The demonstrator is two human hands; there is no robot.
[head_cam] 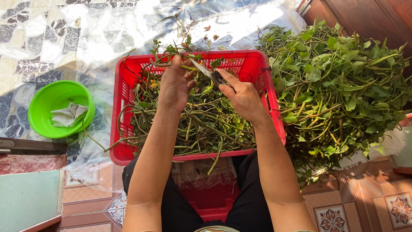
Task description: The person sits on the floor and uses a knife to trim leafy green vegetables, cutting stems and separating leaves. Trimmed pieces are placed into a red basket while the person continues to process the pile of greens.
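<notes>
**Knife and stem over the red basket**

While both hands work above the basket (124, 92), the knife (205, 70) slants from upper left down to the right hand (242, 96), which is closed on its handle. The left hand (175, 86) curls around a green stem (189, 67). The fingertips are hard to see.

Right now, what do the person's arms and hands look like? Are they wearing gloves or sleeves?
No gloves and no sleeves show. Both forearms are bare from the elbows down to the hands. The left hand and right hand are bare too, with no ring, watch or bracelet that I can see. The fingers are uncovered. Lower down, the person wears dark black clothing over the lap.
</notes>
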